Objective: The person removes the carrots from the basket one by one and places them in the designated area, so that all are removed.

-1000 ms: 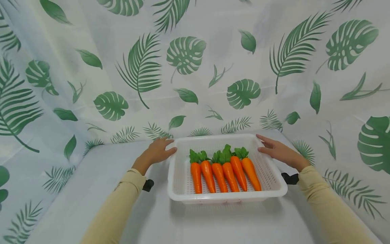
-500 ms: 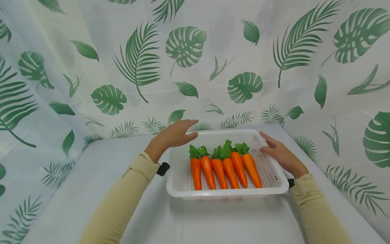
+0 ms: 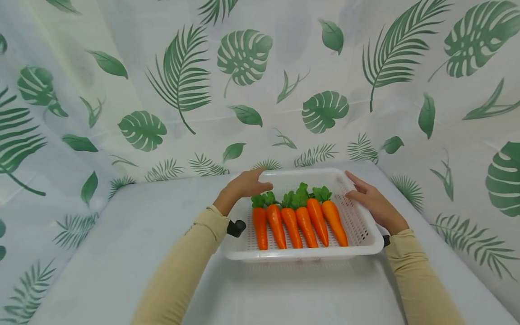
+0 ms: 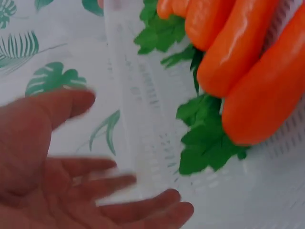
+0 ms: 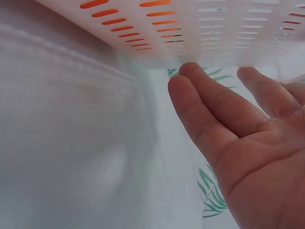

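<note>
A white plastic basket [image 3: 300, 258] sits on the table with several orange carrots [image 3: 289, 225] laid side by side in it, leafy green tops [image 3: 300, 194] toward the back. My left hand [image 3: 243, 184] is over the basket's back left corner. In the left wrist view its fingers [image 4: 143, 210] are spread and hold nothing, near the slotted wall. At the right rim is my right hand [image 3: 374, 203], thumb over the edge. The right wrist view shows its fingers [image 5: 200, 114] straight, tips against or close to the basket's outer wall; contact is hard to tell.
The table [image 3: 134, 243] has a white cover. A white curtain [image 3: 284, 58] printed with green leaves hangs behind it and along both sides. A black wrist strap piece [image 3: 236, 228] shows by the left sleeve.
My left hand has left the basket's left rim, moved right and is now over the back left corner. The right hand stays at the right rim. The carrots lie the same way.
</note>
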The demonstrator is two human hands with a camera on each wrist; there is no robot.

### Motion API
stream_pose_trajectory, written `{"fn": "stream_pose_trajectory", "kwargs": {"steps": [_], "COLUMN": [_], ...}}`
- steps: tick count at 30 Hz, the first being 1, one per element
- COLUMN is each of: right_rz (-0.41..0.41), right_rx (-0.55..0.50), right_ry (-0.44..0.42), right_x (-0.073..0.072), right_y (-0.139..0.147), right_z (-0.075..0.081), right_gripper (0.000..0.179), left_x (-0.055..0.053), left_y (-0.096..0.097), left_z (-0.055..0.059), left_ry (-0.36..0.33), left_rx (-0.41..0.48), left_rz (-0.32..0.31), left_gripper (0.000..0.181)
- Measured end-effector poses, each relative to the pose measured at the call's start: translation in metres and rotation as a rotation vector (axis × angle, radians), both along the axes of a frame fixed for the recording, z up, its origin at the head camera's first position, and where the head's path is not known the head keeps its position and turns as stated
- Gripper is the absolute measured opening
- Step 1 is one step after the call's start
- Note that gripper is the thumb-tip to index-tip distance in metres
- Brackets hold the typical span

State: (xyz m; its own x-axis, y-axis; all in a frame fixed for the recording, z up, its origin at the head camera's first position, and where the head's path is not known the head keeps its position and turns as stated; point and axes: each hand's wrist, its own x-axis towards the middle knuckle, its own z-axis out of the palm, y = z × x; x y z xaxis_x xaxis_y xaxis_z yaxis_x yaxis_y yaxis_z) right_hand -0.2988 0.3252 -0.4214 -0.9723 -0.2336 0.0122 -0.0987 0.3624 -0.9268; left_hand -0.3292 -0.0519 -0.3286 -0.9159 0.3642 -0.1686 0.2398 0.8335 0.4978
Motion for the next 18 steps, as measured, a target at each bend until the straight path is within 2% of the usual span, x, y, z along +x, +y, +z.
{"fn": "stream_pose_trajectory", "kwargs": {"steps": [5, 7, 12, 15, 18], "right_rz": [-0.018, -0.022, -0.027, -0.024, -0.027], "right_rx": [0.017, 0.018, 0.01, 0.005, 0.008], "right_ry": [-0.005, -0.008, -0.012, -0.013, -0.009], "right_x": [0.001, 0.001, 0.001, 0.0, -0.001], "right_y": [0.0, -0.001, -0.003, -0.004, -0.005], "right_z": [0.001, 0.0, -0.001, -0.002, -0.002], "right_gripper": [0.078, 0.078, 0.078, 0.079, 0.078], "left_x": [0.011, 0.014, 0.016, 0.013, 0.012], "left_y": [0.0, 0.0, -0.002, -0.004, -0.006], "left_z": [-0.007, -0.009, -0.017, -0.024, -0.032], "left_ry": [0.014, -0.032, -0.212, -0.289, -0.34], "left_rx": [0.135, 0.184, 0.266, 0.28, 0.294], "left_rz": [0.161, 0.206, 0.307, 0.333, 0.326], "left_gripper": [0.068, 0.067, 0.06, 0.053, 0.05]}}
